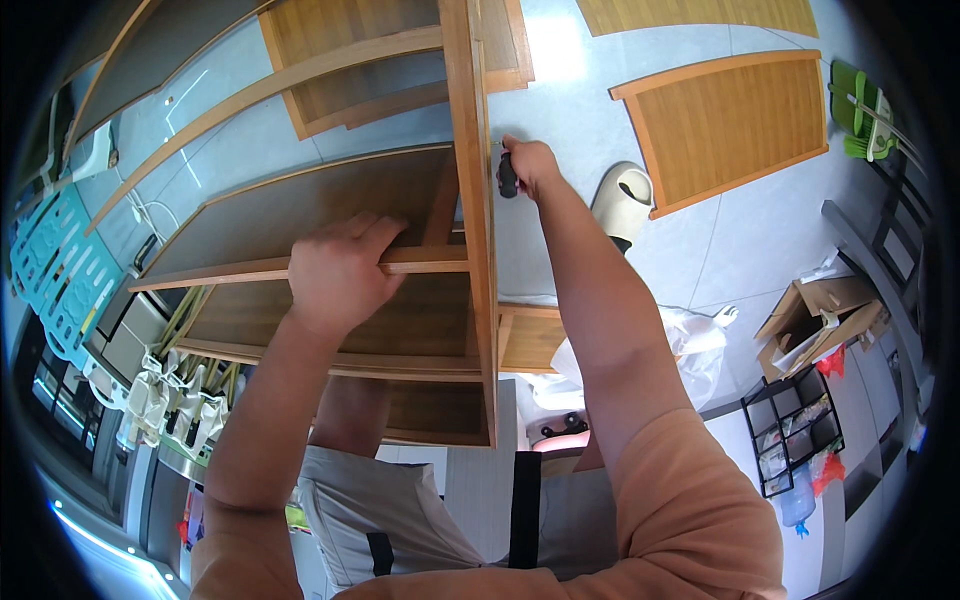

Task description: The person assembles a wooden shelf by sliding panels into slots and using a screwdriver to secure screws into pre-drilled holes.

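A wooden shelf unit [466,187] with several boards stands before me, its side panel running up and down the middle of the view. My left hand [346,262] rests over the front edge of one shelf board [427,259], fingers curled onto its top. On the outer side of the panel, my right hand [531,165] grips a screwdriver [508,176] by its black and pink handle. The thin metal shaft points at the panel; whether its tip sits in a screw cannot be seen.
A wooden panel [735,131] lies on the tiled floor at right, beside a cream slipper [622,202]. Further right are an open cardboard box [817,322], a black wire rack [795,427] and a green dustpan [851,97]. A plastic bag [694,345] lies near my right arm.
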Available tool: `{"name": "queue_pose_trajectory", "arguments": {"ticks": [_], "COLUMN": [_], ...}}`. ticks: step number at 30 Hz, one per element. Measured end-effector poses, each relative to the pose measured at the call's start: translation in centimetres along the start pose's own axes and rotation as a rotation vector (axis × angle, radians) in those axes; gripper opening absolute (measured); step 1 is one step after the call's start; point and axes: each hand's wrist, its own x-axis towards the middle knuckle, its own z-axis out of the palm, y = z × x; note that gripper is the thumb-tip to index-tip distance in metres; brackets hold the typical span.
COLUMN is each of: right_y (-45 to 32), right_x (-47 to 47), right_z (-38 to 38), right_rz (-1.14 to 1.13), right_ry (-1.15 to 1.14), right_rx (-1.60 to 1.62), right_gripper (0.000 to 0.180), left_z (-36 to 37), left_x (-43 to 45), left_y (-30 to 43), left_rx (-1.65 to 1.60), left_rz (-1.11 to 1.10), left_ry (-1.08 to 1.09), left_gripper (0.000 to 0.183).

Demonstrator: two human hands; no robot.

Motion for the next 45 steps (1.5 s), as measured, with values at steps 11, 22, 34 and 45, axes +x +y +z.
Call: {"name": "queue_pose_trajectory", "arguments": {"ticks": [11,22,34,45], "right_y": [6.5,-0.3,5.3,2.4], "right_x": [2.0,0.9,2.5,2.6], "right_z": [0.3,-0.8,-0.3,-1.0], "right_rz": [-0.541,0.04,-0.432,-0.193], "right_ry": [0.142,-0.067,0.071,-0.048], "right_rx": [-0.09,0.006,-0.026,-0.208], "right_gripper": [0.034,0.04,0.045,0.038], "left_z": [0.2,0.1,0.0,-0.1], "left_x": [0.1,0.3,0.4,0.3], "left_y": [-0.1,-0.2,0.4,0.1], "left_rx": [0.003,0.023,-0.011,-0.018], "left_rz": [0.034,0.063,0.037,0.033], "left_ry": [0.008,0.055,0.014,0.004], "left_gripper": [0.029,0.028,0.03,0.031]}}
